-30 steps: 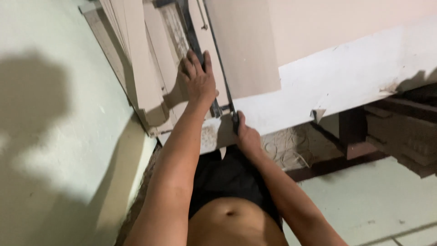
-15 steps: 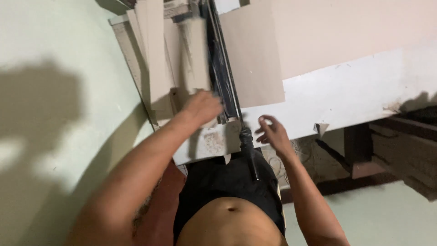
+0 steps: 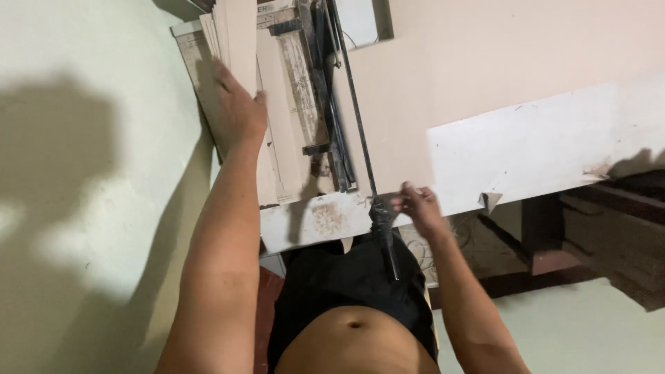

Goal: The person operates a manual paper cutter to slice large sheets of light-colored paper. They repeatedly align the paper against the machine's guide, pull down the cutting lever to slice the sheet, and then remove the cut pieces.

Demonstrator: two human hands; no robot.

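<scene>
— Where is the left hand (image 3: 239,111)?
— It lies flat, fingers spread, on the stack of cut cardboard strips (image 3: 239,41) at the far left of the counter (image 3: 540,145), pressing down and gripping nothing.
— And the right hand (image 3: 415,206)?
— At the counter's near edge, fingers loosely curled, just beside the cutter's black handle (image 3: 383,228). Whether it touches the handle cannot be told.
— The cardboard sheet (image 3: 485,62)?
— It lies right of the long blade arm (image 3: 357,111), well apart from the left hand.

My right hand (image 3: 415,208) blurs at the fingertips; the cutter blade (image 3: 346,76) and cardboard strips (image 3: 239,34) run off the top edge.
</scene>
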